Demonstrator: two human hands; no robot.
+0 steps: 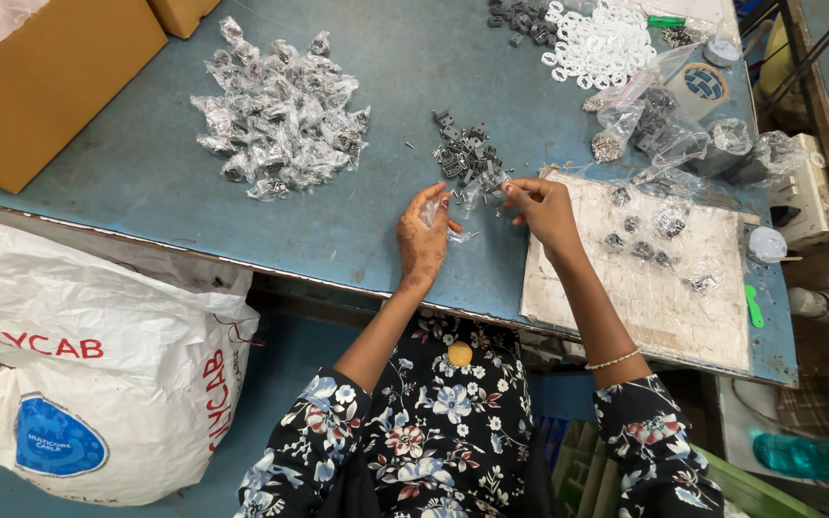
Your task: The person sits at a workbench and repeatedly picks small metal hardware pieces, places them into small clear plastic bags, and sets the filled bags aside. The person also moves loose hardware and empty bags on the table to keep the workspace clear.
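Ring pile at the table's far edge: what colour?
White rings, clearest in the head view.

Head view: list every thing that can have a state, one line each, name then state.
Left hand: raised, fingers curled on a small clear bag.
Right hand: fingers pinched at the small clear bag.
Pile of filled bags: heaped, bags closed up.
Dark clips: loose, unbagged.
White rings: loose in a heap.
Cardboard box: flaps not visible, resting on the blue table.
White sack: bulging, on the floor.
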